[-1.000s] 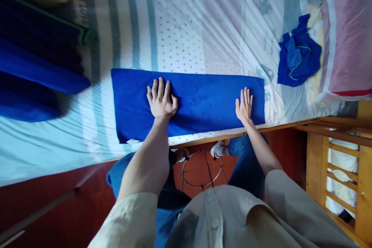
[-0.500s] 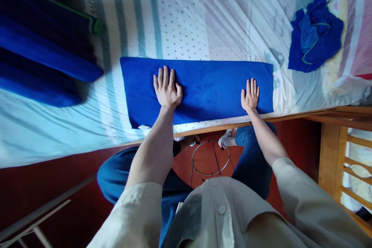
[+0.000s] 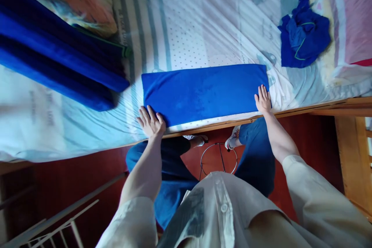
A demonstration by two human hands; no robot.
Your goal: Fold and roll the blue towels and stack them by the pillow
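A blue cloth [image 3: 203, 93], laid out as a long flat rectangle, lies along the front edge of the bed. At its near left corner my left hand [image 3: 152, 122] rests with fingers spread, partly on the cloth and partly on the sheet. My right hand [image 3: 263, 100] lies flat near the right end of the cloth, fingers stretched out. Neither hand grips anything. Faint creases run across the cloth's left end.
Long blue folded cloths [image 3: 72, 62] lie at the left, beside a patterned pillow [image 3: 90, 7]. A crumpled blue garment [image 3: 308, 37] with green trim sits at the right. The wooden bed rail [image 3: 209, 124] runs in front; a white metal frame [image 3: 66, 223] stands lower left.
My left hand has slid from the middle-left of the cloth to its near left corner. My right hand has shifted towards the right edge. The view has turned slightly left.
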